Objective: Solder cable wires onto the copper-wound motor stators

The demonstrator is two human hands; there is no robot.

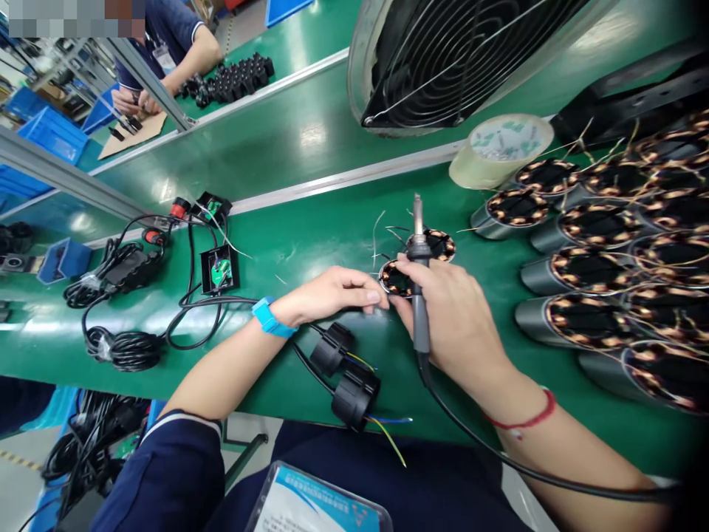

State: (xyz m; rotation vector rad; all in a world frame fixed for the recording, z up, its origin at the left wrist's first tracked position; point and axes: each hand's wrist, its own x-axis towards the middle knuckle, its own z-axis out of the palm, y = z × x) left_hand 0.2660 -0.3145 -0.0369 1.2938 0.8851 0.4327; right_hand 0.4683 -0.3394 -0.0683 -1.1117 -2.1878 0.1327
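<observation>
My right hand [454, 310] is wrapped around the grey handle of a soldering iron [421, 318], its metal tip pointing up and away from me. A motor stator [392, 279] with copper windings and a black core lies just under the iron, partly hidden by my right fingers. My left hand [346, 290] is closed, thumb and fingertips at that stator's left rim. Right behind it is a second stator [444, 244], with thin loose wires beside it. Two black round housings [354, 395] with yellow-green and blue leads lie near my left forearm.
Several wound stators [587, 310] stand in rows at the right. A tape roll [498, 151] and a large fan [470, 59] are behind. Coiled black cables [125, 349] and open boxes with green boards [220, 272] lie left. Another person's hands [136, 100] work beyond the metal rail.
</observation>
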